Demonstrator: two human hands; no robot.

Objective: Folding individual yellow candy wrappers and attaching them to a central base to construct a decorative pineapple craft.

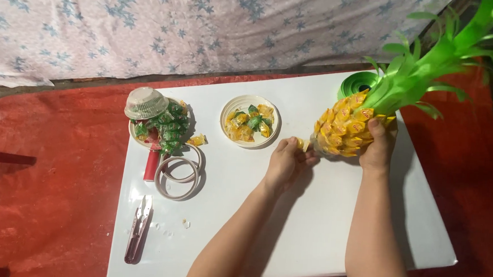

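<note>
A craft pineapple (341, 128) made of yellow wrapped candies with long green paper leaves (430, 64) lies tilted on the white board (309, 237). My right hand (378, 144) grips its candy-covered body from below. My left hand (287, 160) pinches a yellow candy (301, 143) right at the pineapple's lower end.
A white dish (229, 106) of yellow and green candies sits at centre. To the left are a bowl of green candies (168, 127) with a clear lid (145, 102), tape rings (178, 177), a red tool (152, 164) and small snips (139, 227). A green ribbon roll (355, 82) lies behind the pineapple. Red sheet (47, 190) surrounds the board.
</note>
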